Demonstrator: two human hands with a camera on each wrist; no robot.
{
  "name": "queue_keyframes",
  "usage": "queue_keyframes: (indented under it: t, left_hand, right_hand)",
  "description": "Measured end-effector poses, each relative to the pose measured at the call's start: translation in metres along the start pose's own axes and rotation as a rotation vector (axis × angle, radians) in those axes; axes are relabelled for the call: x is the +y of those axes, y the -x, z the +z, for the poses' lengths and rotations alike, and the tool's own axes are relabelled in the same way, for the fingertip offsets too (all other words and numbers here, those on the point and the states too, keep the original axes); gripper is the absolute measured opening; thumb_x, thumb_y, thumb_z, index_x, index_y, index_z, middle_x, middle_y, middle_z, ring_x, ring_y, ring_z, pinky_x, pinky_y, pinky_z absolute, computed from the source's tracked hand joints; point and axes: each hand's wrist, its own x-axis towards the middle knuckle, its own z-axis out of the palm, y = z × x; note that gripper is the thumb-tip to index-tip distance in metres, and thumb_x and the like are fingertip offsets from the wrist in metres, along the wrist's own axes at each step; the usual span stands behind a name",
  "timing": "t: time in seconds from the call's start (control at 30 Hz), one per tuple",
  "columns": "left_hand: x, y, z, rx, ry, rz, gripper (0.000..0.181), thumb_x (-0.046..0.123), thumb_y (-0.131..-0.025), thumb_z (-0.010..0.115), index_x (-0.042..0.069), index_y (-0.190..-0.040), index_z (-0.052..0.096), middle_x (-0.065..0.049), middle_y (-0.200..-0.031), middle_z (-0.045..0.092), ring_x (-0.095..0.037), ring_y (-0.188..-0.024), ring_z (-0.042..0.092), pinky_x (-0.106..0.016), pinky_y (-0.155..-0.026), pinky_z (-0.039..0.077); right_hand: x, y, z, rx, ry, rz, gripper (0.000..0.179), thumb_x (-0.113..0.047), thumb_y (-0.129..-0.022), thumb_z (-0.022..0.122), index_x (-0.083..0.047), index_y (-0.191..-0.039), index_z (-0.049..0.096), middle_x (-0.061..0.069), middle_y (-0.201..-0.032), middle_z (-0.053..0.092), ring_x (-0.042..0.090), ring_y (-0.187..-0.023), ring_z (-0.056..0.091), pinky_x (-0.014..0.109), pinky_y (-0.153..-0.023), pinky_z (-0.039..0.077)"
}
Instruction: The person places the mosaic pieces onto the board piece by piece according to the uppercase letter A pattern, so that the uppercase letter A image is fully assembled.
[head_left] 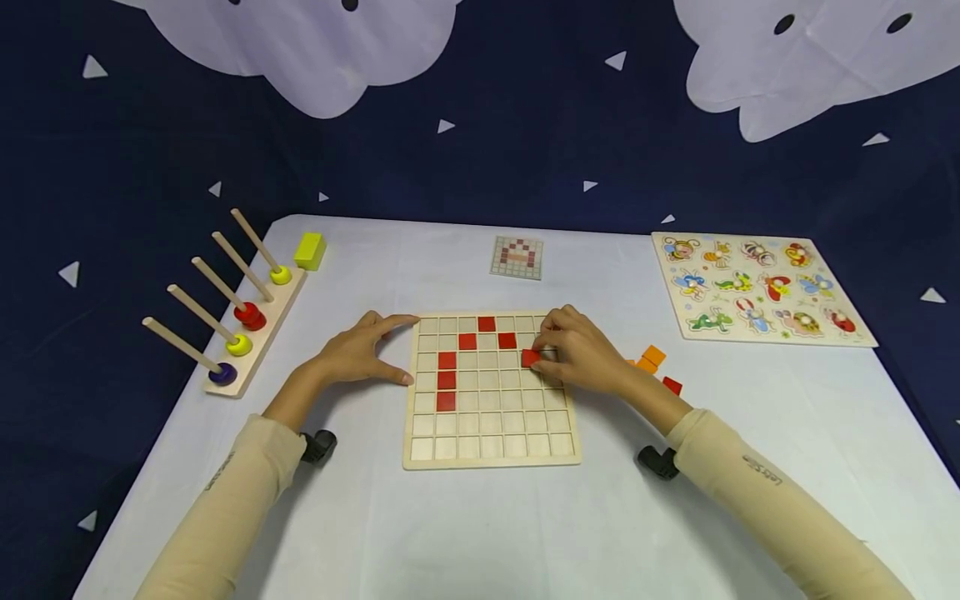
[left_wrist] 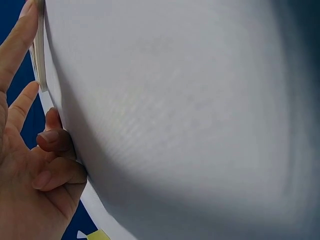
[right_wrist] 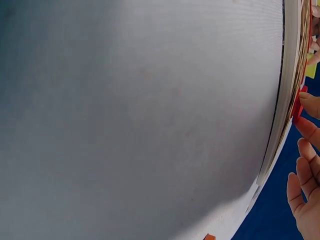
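Note:
A wooden grid board (head_left: 491, 462) lies flat on the table. Several red square tiles (head_left: 446, 380) sit in its cells, forming a slanted arch down the left side. My right hand (head_left: 583, 348) is over the board's right part, pinching a red tile (head_left: 530, 358) between thumb and finger. In the right wrist view, that same tile (right_wrist: 299, 105) is tilted just at the board's surface. My left hand (head_left: 358, 350) touches the board's left edge with thumb and index finger spread; its other fingers curl loosely in the left wrist view.
Behind the board lies a small pattern card (head_left: 517, 257). Loose orange tiles (head_left: 653, 356) and a red one (head_left: 672, 385) lie beside my right forearm. A peg stand with rings (head_left: 262, 329) and a yellow-green block (head_left: 310, 251) are at left, an insect puzzle (head_left: 765, 287) at right.

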Motion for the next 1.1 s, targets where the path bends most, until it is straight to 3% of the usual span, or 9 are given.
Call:
queue_keyframes:
  t: [0.3, 0.57, 0.73, 0.87, 1.1]
  left_hand:
    - [0.003, -0.001, 0.0, 0.006, -0.016, 0.017, 0.1, 0.053, -0.065, 0.088, 0.034, -0.15, 0.04, -0.007, -0.109, 0.045, -0.023, -0.086, 0.048, -0.034, -0.07, 0.037]
    - [0.004, -0.001, 0.0, 0.003, -0.015, 0.014, 0.099, 0.054, -0.066, 0.088, 0.034, -0.151, 0.04, -0.008, -0.11, 0.045, -0.024, -0.088, 0.048, -0.035, -0.071, 0.038]
    - [0.003, -0.002, 0.0, 0.0, -0.015, 0.015, 0.099, 0.054, -0.066, 0.087, 0.033, -0.151, 0.04, -0.008, -0.111, 0.045, -0.024, -0.09, 0.049, -0.035, -0.072, 0.038]
    - [0.003, -0.002, 0.001, -0.002, -0.015, 0.018, 0.099, 0.054, -0.067, 0.087, 0.033, -0.151, 0.04, -0.009, -0.111, 0.045, -0.025, -0.09, 0.048, -0.036, -0.072, 0.038]
    - [0.001, 0.0, -0.001, -0.004, -0.016, 0.013, 0.099, 0.055, -0.067, 0.087, 0.031, -0.151, 0.04, -0.009, -0.113, 0.046, -0.026, -0.094, 0.05, -0.038, -0.075, 0.041]
  right_hand:
    - [0.001, 0.002, 0.0, 0.002, -0.001, 0.016, 0.02, -0.02, -0.08, 0.083, -0.006, -0.093, 0.077, 0.006, -0.098, 0.06, 0.021, -0.092, 0.046, 0.037, -0.082, 0.039]
    - [0.0, 0.002, 0.003, -0.024, -0.081, 0.114, 0.014, -0.019, -0.08, 0.083, -0.009, -0.088, 0.076, 0.006, -0.097, 0.063, 0.023, -0.091, 0.047, 0.039, -0.083, 0.039]
    - [-0.001, 0.005, 0.001, -0.019, -0.056, 0.134, 0.022, -0.025, -0.08, 0.084, -0.01, -0.095, 0.078, 0.007, -0.099, 0.063, 0.024, -0.092, 0.047, 0.039, -0.082, 0.037]
    - [0.0, 0.014, -0.003, 0.005, -0.036, 0.145, 0.033, -0.027, -0.077, 0.085, -0.011, -0.104, 0.077, 0.008, -0.101, 0.062, 0.024, -0.093, 0.047, 0.04, -0.082, 0.037]
    - [0.007, 0.045, -0.017, 0.055, -0.024, 0.193, 0.035, -0.021, -0.075, 0.087, -0.009, -0.106, 0.077, 0.008, -0.102, 0.059, 0.025, -0.097, 0.045, 0.043, -0.085, 0.036]
